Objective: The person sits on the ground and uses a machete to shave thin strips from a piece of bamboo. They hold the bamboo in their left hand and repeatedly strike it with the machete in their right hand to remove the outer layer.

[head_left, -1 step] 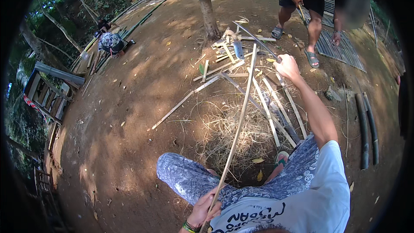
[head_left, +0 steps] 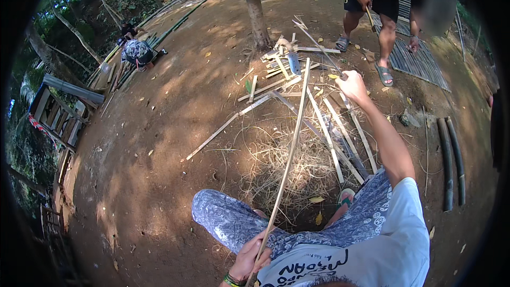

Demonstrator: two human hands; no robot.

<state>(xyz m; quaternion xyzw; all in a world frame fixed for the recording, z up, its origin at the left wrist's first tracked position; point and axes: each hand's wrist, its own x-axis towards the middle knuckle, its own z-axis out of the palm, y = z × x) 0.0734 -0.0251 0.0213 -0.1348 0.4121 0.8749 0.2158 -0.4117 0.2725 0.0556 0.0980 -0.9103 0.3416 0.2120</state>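
My left hand (head_left: 254,254) is closed round a long, pale bamboo strip (head_left: 291,162) near its lower end. The strip slants up and away over a heap of thin shavings (head_left: 289,159) on the ground between my legs. Farther out and to the right, my right hand (head_left: 353,86) pinches the near end of a second long, thin strip (head_left: 317,45), which points away to the far left. Its exact kind is hard to make out. Beyond, a blue-grey blade-like tool (head_left: 294,62) rests on a pile of split bamboo pieces (head_left: 276,82).
More bamboo strips (head_left: 325,135) lie right of the shavings. Past my right arm are two dark bamboo poles (head_left: 446,165). At the far right a person (head_left: 386,21) bends over a slatted bamboo panel (head_left: 419,64), holding a handled tool. A tree trunk (head_left: 257,21) stands behind the pile.
The thin strip in my right hand has shifted slightly, its far end a little up and right. My right hand has dropped slightly. My left hand keeps its grip.
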